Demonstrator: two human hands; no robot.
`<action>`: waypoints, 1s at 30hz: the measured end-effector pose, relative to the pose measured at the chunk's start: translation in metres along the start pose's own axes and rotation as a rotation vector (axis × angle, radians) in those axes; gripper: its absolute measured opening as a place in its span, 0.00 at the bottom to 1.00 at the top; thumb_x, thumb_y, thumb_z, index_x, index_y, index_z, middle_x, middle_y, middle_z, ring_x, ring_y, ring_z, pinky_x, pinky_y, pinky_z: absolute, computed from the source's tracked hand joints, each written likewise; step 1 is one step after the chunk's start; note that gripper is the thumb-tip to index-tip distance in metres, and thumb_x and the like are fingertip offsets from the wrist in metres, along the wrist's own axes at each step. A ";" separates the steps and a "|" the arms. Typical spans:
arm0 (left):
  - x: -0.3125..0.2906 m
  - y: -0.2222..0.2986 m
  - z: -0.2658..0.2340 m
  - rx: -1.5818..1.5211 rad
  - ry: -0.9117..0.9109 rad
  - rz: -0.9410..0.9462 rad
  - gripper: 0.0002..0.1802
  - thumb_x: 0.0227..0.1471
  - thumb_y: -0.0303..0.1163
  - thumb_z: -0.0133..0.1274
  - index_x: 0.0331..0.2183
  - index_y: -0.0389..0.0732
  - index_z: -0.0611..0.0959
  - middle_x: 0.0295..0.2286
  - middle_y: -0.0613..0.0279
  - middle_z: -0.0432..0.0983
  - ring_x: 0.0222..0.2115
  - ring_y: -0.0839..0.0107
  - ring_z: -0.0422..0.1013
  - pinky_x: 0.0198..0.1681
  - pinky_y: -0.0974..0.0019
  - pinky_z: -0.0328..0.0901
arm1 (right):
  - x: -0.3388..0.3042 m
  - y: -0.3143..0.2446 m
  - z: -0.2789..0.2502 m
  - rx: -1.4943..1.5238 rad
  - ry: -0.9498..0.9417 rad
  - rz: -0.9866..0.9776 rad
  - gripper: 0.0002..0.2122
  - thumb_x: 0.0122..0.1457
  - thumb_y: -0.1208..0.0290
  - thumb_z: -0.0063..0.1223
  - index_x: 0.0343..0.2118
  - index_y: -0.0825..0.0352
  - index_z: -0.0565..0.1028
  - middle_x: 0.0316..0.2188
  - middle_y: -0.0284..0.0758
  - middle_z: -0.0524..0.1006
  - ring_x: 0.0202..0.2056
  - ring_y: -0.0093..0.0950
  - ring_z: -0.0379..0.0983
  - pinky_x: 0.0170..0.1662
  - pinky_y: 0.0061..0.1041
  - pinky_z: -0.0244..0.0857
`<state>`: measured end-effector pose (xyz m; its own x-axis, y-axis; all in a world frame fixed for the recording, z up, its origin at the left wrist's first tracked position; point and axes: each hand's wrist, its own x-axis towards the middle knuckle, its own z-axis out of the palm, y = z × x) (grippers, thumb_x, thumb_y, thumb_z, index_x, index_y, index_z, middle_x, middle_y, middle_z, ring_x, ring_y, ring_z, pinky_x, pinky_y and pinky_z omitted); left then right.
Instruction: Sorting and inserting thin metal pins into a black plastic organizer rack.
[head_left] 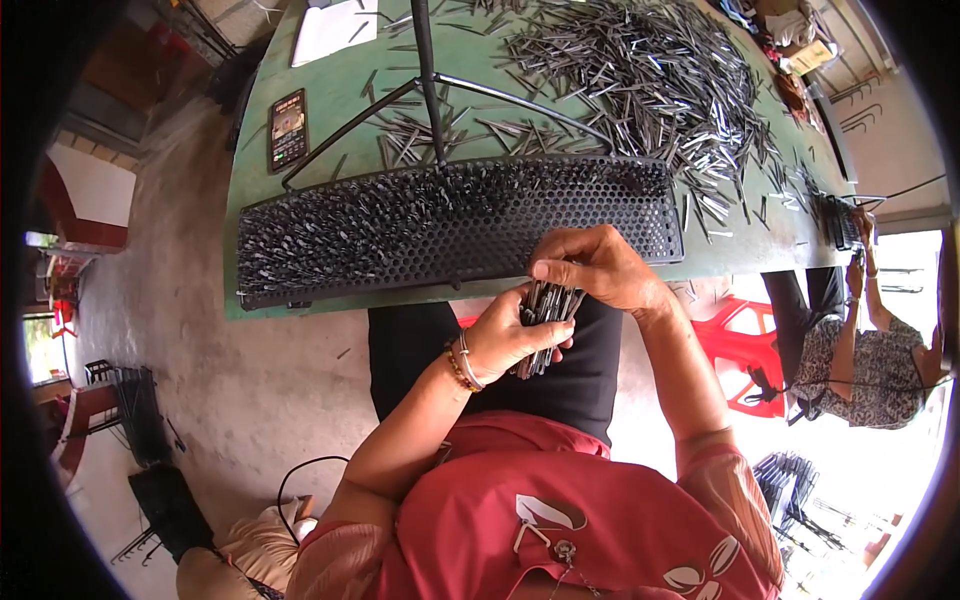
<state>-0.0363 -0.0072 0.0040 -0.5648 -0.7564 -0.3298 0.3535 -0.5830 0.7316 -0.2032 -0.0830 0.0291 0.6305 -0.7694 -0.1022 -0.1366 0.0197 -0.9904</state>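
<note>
My left hand (510, 342) is closed around a bundle of thin dark metal strips (543, 312) over my lap. Thumb and fingers of my right hand (603, 268) pinch at the top ends of these strips, near the front edge of the rack; how many it grips is hidden. Just beyond both hands lies a long black perforated rack (440, 262). Similar strips (335, 235) stand upright in its holes, densely on the left and along the back, while many holes in its middle and right front show bare.
On the green table (345, 90), a large heap of loose strips (660, 80) spreads at the back right. A phone (288, 130) and white paper (333, 32) lie left. A black metal frame (430, 85) rises behind the rack. Another person (865, 365) works at right, beside red stools (740, 345).
</note>
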 end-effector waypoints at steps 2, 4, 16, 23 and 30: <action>0.001 -0.004 -0.004 -0.042 -0.014 -0.012 0.14 0.47 0.29 0.57 0.37 0.37 0.74 0.29 0.66 0.72 0.28 0.77 0.71 0.27 0.73 0.69 | 0.001 -0.007 0.001 0.045 0.095 0.039 0.10 0.54 0.69 0.58 0.29 0.74 0.77 0.24 0.32 0.75 0.28 0.19 0.69 0.32 0.20 0.63; -0.001 -0.005 -0.005 -0.055 0.002 -0.015 0.15 0.47 0.29 0.57 0.38 0.37 0.74 0.29 0.66 0.72 0.28 0.77 0.71 0.27 0.73 0.69 | 0.004 -0.010 -0.002 0.054 0.230 0.104 0.10 0.55 0.69 0.56 0.33 0.73 0.77 0.26 0.30 0.76 0.29 0.17 0.69 0.35 0.18 0.64; -0.002 -0.013 -0.010 -0.162 0.057 -0.039 0.17 0.47 0.27 0.56 0.41 0.37 0.73 0.30 0.66 0.72 0.29 0.78 0.70 0.28 0.73 0.69 | 0.047 -0.007 -0.008 -0.519 0.506 -0.291 0.08 0.53 0.74 0.57 0.34 0.71 0.77 0.30 0.38 0.78 0.32 0.24 0.75 0.37 0.20 0.66; -0.002 -0.015 -0.013 -0.208 0.073 -0.054 0.15 0.48 0.27 0.55 0.40 0.37 0.74 0.30 0.65 0.73 0.30 0.77 0.71 0.29 0.72 0.69 | 0.048 -0.003 0.000 -0.527 0.549 -0.299 0.07 0.52 0.75 0.57 0.34 0.71 0.77 0.30 0.39 0.78 0.31 0.26 0.75 0.35 0.21 0.67; -0.006 -0.010 -0.010 -0.236 0.063 -0.060 0.14 0.48 0.27 0.54 0.39 0.37 0.74 0.31 0.64 0.73 0.30 0.75 0.71 0.31 0.69 0.70 | 0.049 0.003 0.013 -0.621 0.646 -0.327 0.06 0.51 0.78 0.56 0.33 0.71 0.77 0.29 0.39 0.78 0.28 0.28 0.76 0.32 0.21 0.68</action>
<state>-0.0288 0.0001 -0.0076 -0.5451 -0.7309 -0.4107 0.4892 -0.6751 0.5521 -0.1627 -0.1128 0.0203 0.1911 -0.8842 0.4262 -0.5262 -0.4588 -0.7160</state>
